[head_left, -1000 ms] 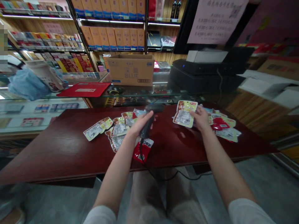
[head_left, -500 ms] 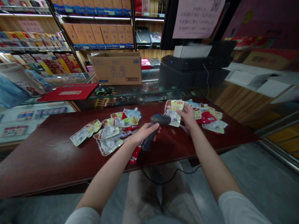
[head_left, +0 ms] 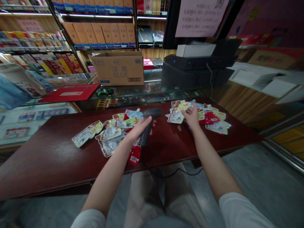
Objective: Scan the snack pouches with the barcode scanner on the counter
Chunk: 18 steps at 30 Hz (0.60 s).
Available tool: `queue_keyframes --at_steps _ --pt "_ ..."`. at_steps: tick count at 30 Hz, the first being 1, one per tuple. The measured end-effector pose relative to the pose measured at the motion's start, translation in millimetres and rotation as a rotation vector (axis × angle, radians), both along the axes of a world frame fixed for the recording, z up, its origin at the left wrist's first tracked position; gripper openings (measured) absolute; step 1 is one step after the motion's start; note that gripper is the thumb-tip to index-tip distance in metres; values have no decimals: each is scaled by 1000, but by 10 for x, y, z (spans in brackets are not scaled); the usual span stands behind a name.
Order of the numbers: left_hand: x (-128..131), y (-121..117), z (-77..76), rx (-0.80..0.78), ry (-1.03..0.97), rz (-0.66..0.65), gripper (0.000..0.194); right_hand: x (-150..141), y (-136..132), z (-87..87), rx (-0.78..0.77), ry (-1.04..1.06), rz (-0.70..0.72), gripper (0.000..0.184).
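Note:
My left hand (head_left: 142, 127) is wrapped round the handle of a dark barcode scanner (head_left: 147, 125), whose head points right over the table. Its cable runs down past the table edge. My right hand (head_left: 192, 116) pinches the right edge of a yellow-and-silver snack packet (head_left: 176, 116), low over other packets; whether it rests on them I cannot tell. Just right of that hand lies a pile of packets with a red packet (head_left: 211, 118) on it. Left of the scanner, more snack packets (head_left: 111, 133) overlap, and a red packet (head_left: 134, 155) lies partly beneath my left hand.
The dark red table (head_left: 54, 152) fronts a glass counter. On the counter stand a cardboard box (head_left: 118, 71), a red folder (head_left: 71, 93), a mouse (head_left: 104, 91) and a black printer-like machine (head_left: 197, 71). A cup (head_left: 21, 79) with blue cloth is at far left.
The scanner first came right toward the held packet, then drew back left. My right hand has lowered the packet toward the right-hand pile. The view has turned slightly right.

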<state>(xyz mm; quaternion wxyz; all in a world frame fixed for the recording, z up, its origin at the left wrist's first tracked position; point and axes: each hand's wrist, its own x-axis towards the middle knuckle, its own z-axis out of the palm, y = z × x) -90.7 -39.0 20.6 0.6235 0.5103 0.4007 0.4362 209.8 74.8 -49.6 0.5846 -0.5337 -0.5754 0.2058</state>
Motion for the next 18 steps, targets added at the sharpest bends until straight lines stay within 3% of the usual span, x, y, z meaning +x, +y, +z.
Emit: queue_keyframes --at_steps 5,9,11,14,18 --pt "-302 85 96 -26 -14 145 62 -23 -124 38 58 -476 -260 67" --pt "-554 35 200 -83 81 281 55 -167 -274 90 -19 -776 -58 42" --pt "-691 -18 214 -74 120 357 56 -222 -306 99 -59 -835 -30 37" --pt "-918 -104 156 13 146 510 60 -254 -306 88 -40 -834 -74 39" --pt "-1240 -184 10 98 250 720 61 -265 -300 45 3 -860 -18 39"
